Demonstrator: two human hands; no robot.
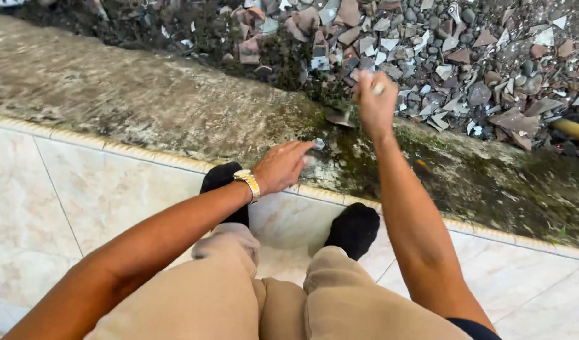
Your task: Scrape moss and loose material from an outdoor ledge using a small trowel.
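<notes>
Left hand is down on the mossy concrete ledge, fingers stretched out narrow and pinching a small pale, roundish piece against the stone; what that piece is, I can't make out. Right hand is up above it, blurred, fist wrapped around a slim handle whose light end pokes out by the thumb. A dark flat shape hangs just below the fist, too smeared to tell. A gold wristwatch sits on the left wrist. Black socks stand on cream floor tiles right at the ledge's edge, tan trousers filling the bottom of the view. Beyond the ledge lies a heap of broken tile shards and pebbles, and a yellow pipe is cut off at the right edge
</notes>
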